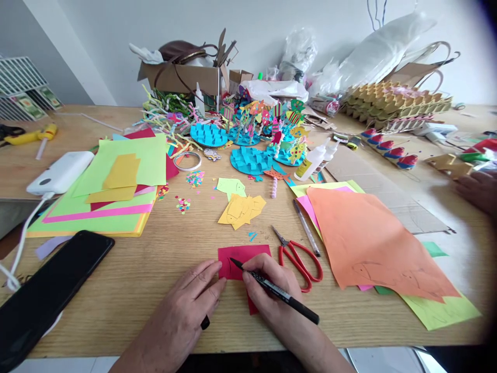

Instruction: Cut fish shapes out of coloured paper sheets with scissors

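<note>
A piece of dark red paper [256,252] lies near the table's front edge, with a short dark line on its left part. My right hand [274,290] is closed round a black pen [285,297], whose tip touches the paper near that line. The fingertips of my left hand [194,295] press on the paper's left edge. A black cap [205,323] shows beside that hand, partly hidden under the fingers. Just right of the paper lie scissors with red handles [298,259]. Yellow fish-shaped cut-outs [241,210] and a light green one [231,187] lie beyond it.
At left are stacked coloured sheets [132,150], a black phone [58,290] and a white power bank [60,173]. Orange paper with drawn fish [373,233] lies right, near a ballpoint pen [306,228]. Glue bottles [310,161] and blue discs [252,160] stand behind. Another person's hand [479,189] is far right.
</note>
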`<state>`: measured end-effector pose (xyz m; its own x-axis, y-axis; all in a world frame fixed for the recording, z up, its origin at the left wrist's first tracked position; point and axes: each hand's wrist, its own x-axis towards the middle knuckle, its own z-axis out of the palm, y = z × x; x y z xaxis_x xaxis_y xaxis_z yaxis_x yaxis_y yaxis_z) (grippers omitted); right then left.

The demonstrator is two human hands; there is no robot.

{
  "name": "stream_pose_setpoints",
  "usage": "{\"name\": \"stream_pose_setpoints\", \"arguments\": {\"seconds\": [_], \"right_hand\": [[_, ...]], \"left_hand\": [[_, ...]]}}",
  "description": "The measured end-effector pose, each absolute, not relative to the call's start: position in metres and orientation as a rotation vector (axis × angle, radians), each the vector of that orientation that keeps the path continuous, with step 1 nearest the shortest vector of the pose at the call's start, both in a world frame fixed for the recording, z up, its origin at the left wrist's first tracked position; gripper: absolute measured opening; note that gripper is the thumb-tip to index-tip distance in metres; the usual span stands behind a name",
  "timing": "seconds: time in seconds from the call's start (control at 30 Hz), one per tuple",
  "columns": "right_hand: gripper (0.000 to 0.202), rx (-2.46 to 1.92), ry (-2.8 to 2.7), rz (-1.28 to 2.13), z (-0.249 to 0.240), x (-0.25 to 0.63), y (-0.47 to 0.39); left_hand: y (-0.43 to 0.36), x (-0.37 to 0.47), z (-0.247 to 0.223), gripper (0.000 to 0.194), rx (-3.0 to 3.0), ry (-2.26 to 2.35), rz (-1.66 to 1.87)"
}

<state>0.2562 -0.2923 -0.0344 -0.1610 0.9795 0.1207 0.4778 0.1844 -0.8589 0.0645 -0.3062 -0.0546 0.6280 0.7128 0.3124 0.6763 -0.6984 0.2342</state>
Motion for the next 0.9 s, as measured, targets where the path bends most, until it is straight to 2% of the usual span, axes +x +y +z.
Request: {"name": "stream_pose_setpoints", "arguments": {"seconds": [0.7,0.9], "right_hand": [[0.010,-1.377,-1.812,0.805,-0.0399,0.2531,-0.2907],[0.010,-1.398,-1.823,0.892,-0.0353,0.2568,-0.2934]], "left_hand": [[-0.3072,0.0650,-0.0547,0.044,2.754,1.163,0.546],[-0.3065,0.0634,-0.0564,0.046,2.738,1.162,0.533]]}}
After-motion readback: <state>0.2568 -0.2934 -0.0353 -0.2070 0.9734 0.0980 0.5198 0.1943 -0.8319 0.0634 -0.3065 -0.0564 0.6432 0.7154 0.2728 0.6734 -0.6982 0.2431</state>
